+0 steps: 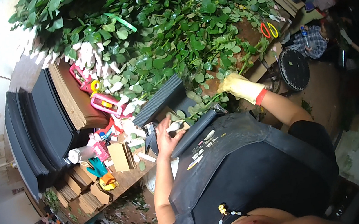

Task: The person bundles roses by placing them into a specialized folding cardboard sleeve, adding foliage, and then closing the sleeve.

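Note:
My bare left hand [166, 137] has its thumb and fingers around a pale flower head [175, 126], apparently a rose. It lies between two raised sides of dark corrugated board, a far one [160, 99] and a near one [195, 132] against my apron. From the flower a leafy green stem [204, 106] runs up to the right. My right hand [242, 88], in a cream rubber glove with a red cuff, is curled at that stem; its fingertips are partly hidden. Beyond the board spreads a heap of leafy stems [164, 46].
White-sleeved flower heads [90, 57] lie at upper left. Dark board sheets [52, 111] and cardboard [75, 98] stand left, near a clear bottle [81, 154] and pink tape dispensers [107, 104]. Scissors [269, 30] rest at the right table edge, by a round stool [294, 69]. People sit beyond.

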Available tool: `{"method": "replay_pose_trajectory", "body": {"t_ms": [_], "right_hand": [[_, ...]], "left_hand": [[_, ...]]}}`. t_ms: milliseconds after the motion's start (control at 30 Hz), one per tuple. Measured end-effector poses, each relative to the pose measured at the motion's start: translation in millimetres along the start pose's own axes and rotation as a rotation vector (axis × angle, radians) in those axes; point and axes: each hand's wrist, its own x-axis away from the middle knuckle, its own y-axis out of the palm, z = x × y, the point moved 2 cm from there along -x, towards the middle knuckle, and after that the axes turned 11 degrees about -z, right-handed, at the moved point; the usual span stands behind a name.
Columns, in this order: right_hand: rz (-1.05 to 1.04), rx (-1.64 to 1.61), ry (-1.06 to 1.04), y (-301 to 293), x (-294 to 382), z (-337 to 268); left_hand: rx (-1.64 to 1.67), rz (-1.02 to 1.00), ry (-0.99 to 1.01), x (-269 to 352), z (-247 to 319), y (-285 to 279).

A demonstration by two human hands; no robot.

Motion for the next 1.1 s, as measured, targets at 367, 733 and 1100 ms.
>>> {"method": "replay_pose_trajectory", "body": {"t_ms": [367,733,1100], "right_hand": [[-0.111,-0.274,0.099,-95,-62,32],[-0.556,0.070,0.228,-157,-169,18],[-0.223,0.275,0.231,-101,-220,49]], "left_hand": [[-0.040,-0.104,-0.007,1,-6,0],[-0.121,-0.159,0.038,4,-6,0],[-0.101,-0.241,0.066,0,-6,-1]]}}
